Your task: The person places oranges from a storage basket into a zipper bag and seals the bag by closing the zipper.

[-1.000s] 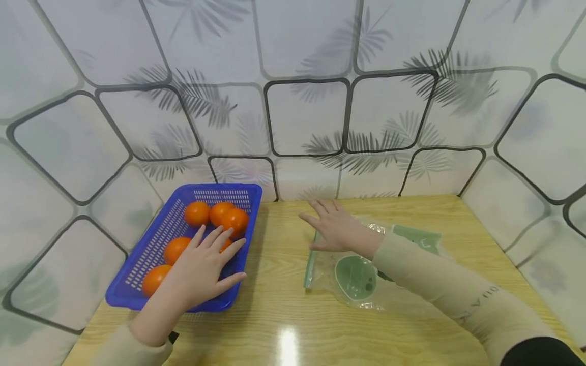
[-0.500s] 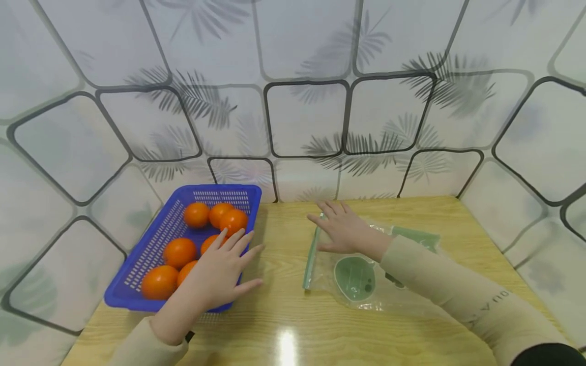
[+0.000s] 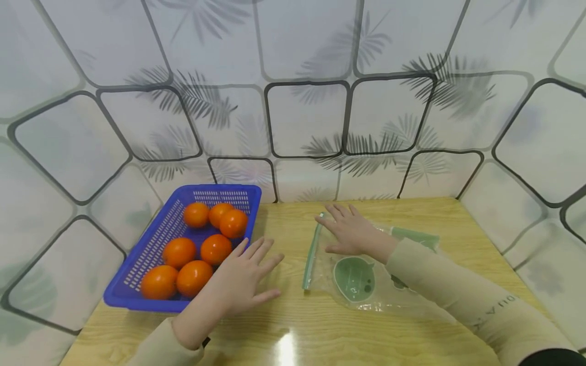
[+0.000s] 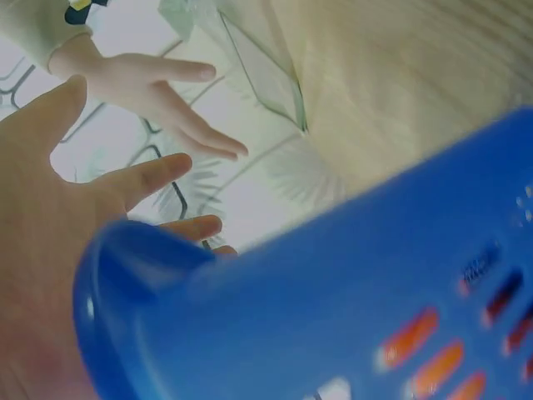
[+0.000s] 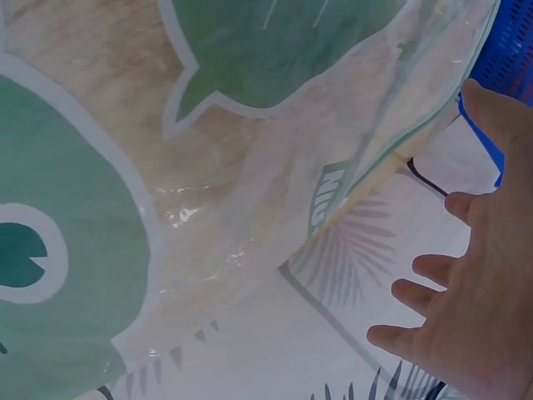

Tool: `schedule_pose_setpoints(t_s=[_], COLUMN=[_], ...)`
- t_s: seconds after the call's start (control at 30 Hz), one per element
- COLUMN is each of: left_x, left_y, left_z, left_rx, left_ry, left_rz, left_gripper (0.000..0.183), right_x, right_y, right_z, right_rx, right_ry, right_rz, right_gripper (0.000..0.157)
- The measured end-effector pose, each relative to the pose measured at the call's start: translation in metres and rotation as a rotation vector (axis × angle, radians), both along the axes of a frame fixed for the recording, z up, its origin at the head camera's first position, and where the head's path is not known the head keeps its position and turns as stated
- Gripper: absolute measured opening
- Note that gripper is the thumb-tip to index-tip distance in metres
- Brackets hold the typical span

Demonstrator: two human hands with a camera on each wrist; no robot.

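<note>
Fingers (image 3: 272,263) spread, the left hand (image 3: 235,285) is by the basket (image 3: 137,303) of oranges (image 3: 194,279), lower left. Right hand (image 3: 351,234), likewise spread, is over the bag (image 3: 354,279), right of centre.

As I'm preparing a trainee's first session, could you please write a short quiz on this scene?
1. How many oranges show in the blue basket in the head view?
2. True or false: the left hand grips nothing.
3. Fill in: in the head view, the clear bag lies partly beneath the ____.

Key
1. Seven
2. True
3. right hand
</note>
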State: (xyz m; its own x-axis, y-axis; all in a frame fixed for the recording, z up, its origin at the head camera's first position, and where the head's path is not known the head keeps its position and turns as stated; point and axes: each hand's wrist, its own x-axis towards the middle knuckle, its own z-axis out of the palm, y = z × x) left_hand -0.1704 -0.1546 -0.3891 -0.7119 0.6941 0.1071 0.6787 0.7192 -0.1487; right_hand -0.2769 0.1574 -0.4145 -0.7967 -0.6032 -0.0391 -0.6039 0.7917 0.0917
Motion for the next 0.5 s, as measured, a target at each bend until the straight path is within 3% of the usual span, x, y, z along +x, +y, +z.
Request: schedule_pose_setpoints(t_s=[0.5], left_x=[0.003], left_y=[0.038], left_z=[-0.026], left_rx=[-0.04], left_ry=[-0.044], left_rz=[-0.03], left_gripper=[0.065], right_x=[-0.002], right_y=[0.013], right_z=[-0.014], right_rx=[0.005], right_ry=[-0.027], right_rz=[-0.029], right_gripper=[0.088])
